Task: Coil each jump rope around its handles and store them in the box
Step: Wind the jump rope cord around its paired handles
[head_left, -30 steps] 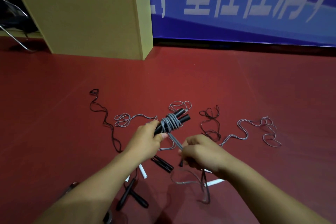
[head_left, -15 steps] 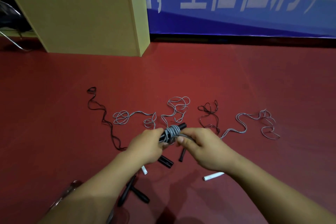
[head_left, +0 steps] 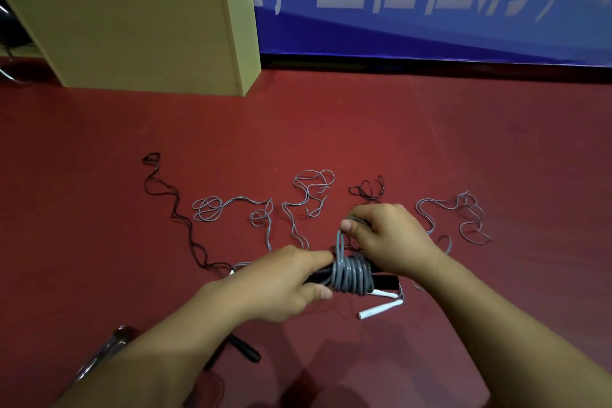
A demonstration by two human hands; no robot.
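**Grey rope wound on its handles, loose end in our right hand**

We held the black handles [head_left: 319, 276] in our left hand [head_left: 281, 285], fingers and thumb curled round them, just above the red floor [head_left: 430, 149]. The grey rope [head_left: 351, 275] sat wound in a thick bundle of turns about the handles, right beside our left thumb. Our right hand [head_left: 387, 238] pinched a loop of that same rope between thumb and curled fingers, lifted just above the bundle.

Other ropes lay loose on the floor beyond our hands: a dark rope [head_left: 172, 209] to the left, grey tangles [head_left: 311, 189] in the middle, another grey rope [head_left: 463, 215] to the right. White handles [head_left: 377, 310] lay just beside the bundle, and a black handle [head_left: 246, 353] showed near our left forearm. The tan box [head_left: 132, 26] stood well apart, against the blue banner [head_left: 430, 10].
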